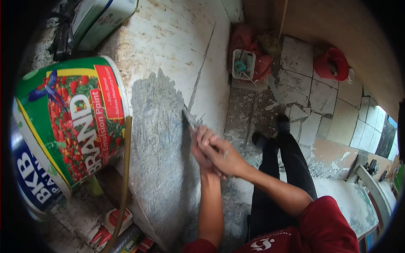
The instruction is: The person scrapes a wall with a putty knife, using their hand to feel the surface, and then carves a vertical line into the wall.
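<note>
Both my hands are closed together around a thin scraper-like tool [188, 117], whose dark end touches a white panel [164, 46]. My left hand [202, 156] is lower and partly hidden behind my right hand [219, 154], so its full grip is hard to see. A rough grey patch [156, 126] covers the panel to the left of the tool, with a jagged upper edge. From the patch's right side a thin dark line runs up the white surface.
Left stand a green paint bucket [76, 122] and a blue one [33, 168], with a hose [126, 156] beside them. A metal can [103, 21] is above. White tray [244, 64] and red bucket [331, 64] sit on the floor. A white bench [346, 202] is lower right.
</note>
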`<move>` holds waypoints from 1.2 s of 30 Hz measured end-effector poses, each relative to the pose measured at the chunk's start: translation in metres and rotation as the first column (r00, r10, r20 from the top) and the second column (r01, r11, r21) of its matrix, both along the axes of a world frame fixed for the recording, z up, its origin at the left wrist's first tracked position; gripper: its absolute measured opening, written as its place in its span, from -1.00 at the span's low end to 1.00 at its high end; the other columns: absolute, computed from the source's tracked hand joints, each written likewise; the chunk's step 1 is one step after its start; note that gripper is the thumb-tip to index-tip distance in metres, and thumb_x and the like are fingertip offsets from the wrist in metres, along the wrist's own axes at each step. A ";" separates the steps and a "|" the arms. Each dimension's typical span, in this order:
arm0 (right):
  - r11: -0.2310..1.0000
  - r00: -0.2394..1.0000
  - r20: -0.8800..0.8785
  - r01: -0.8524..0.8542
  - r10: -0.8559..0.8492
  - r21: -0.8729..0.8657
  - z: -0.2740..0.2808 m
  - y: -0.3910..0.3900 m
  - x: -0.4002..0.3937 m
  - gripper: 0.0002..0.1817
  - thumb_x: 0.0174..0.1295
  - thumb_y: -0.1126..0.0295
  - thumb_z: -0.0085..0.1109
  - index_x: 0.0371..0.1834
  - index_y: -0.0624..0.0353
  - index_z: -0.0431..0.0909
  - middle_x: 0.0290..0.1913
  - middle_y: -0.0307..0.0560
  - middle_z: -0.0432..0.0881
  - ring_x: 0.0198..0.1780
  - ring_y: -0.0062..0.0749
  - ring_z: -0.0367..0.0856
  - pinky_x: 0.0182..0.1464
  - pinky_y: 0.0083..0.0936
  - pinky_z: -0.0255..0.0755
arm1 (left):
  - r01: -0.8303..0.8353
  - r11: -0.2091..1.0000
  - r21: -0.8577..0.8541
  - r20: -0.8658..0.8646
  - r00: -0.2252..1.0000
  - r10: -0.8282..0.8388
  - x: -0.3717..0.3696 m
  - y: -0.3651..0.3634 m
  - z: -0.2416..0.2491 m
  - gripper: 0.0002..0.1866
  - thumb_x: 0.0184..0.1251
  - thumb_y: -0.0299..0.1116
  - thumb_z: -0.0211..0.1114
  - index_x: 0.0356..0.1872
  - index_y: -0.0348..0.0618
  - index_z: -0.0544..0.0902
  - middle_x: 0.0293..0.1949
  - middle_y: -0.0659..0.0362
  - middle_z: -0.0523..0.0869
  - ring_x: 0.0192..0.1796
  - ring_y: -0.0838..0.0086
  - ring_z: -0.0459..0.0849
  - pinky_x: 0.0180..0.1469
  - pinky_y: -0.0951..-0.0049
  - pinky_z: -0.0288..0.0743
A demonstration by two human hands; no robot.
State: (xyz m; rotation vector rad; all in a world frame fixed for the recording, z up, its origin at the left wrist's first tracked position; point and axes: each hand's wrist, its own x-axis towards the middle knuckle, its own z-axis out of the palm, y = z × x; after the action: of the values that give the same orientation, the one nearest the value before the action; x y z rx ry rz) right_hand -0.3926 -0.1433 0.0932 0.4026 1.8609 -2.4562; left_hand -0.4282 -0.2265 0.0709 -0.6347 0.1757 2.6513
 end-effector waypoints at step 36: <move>0.941 0.909 0.345 -0.122 0.233 -0.315 0.008 0.048 -0.048 -0.65 0.39 0.20 0.00 -0.38 0.31 0.49 -0.63 -0.10 0.49 -0.77 -0.55 0.44 -0.74 -0.59 0.27 | 0.064 0.995 -0.073 -0.096 0.993 -0.071 -0.046 0.036 -0.011 -0.68 0.56 -0.16 -0.13 -0.46 -0.01 0.29 -0.55 0.37 0.27 -0.50 0.66 0.31 -0.29 0.60 0.29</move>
State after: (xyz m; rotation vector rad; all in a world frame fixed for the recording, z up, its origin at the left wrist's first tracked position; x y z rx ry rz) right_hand -0.4406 -0.0955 0.1009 0.6060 1.3062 -2.2751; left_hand -0.4742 -0.1902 0.0601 -0.5106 0.3140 2.6217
